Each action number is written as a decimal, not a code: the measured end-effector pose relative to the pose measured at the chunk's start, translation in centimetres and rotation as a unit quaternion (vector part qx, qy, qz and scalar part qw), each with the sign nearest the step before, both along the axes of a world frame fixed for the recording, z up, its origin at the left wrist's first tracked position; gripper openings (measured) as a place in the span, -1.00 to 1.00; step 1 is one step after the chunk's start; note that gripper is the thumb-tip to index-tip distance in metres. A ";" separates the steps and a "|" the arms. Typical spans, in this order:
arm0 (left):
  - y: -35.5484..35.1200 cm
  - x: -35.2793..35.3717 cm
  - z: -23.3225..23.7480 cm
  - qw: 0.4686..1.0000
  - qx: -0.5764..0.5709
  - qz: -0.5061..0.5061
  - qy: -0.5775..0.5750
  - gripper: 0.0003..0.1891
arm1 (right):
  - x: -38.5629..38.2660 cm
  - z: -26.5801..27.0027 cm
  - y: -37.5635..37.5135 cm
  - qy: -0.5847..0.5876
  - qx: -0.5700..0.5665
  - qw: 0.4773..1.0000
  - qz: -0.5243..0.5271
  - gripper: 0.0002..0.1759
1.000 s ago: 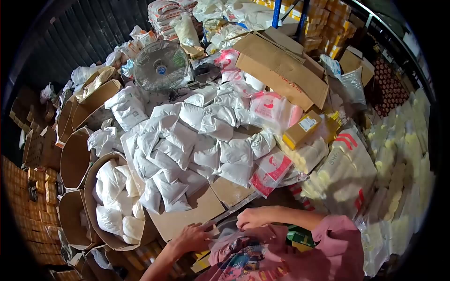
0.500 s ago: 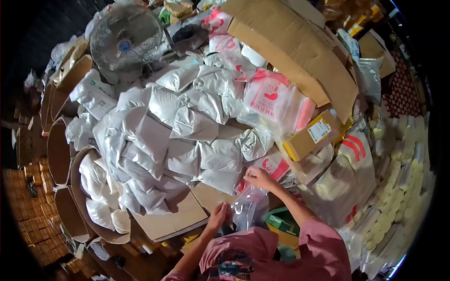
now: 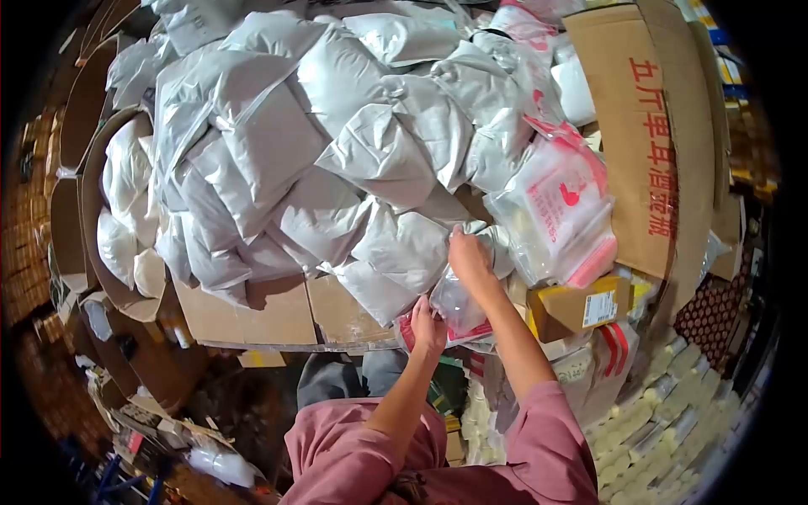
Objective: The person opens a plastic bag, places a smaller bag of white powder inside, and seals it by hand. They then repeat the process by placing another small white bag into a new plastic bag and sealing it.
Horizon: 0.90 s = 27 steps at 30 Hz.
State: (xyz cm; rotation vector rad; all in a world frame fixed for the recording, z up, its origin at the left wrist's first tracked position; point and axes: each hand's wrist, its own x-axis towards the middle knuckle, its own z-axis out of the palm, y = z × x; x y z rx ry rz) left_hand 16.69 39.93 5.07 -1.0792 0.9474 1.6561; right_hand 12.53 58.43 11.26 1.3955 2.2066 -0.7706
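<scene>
A clear plastic bag (image 3: 459, 305) is stretched between my two hands at the front edge of the heap. My left hand (image 3: 428, 326) pinches its left side, fingers pressed together. My right hand (image 3: 470, 259) is closed at the bag's far edge, its fingertips partly hidden. Beneath the clear bag lies a pink-printed plastic bag (image 3: 473, 335). A plump white bag (image 3: 408, 251) lies just left of my right hand, among several similar ones piled up.
A stack of red-printed clear bags (image 3: 555, 198) lies to the right. Beyond are a yellow-brown box (image 3: 581, 307) and a large cardboard sheet (image 3: 623, 143). Cardboard (image 3: 244, 316) lines the table front. An open carton (image 3: 93, 210) holding white bags stands left.
My hands have moved forward, away from my body, carrying the clear bag to the edge of the pile. The camera view has shifted, and the fan is out of sight.
</scene>
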 end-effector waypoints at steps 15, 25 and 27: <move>0.3 -2.0 2.3 0.971 0.062 0.150 -0.177 -0.79 | 1.7 5.5 0.9 0.185 -0.304 0.923 -0.149 -0.80; -12.6 -14.3 13.0 0.980 0.153 -0.089 -0.087 -0.76 | -3.1 14.0 -10.7 0.382 -0.337 0.801 -0.314 -0.91; -14.9 -18.8 15.1 0.980 0.164 -0.114 0.022 -0.78 | -4.1 15.4 -13.1 0.417 -0.373 0.756 -0.339 -0.97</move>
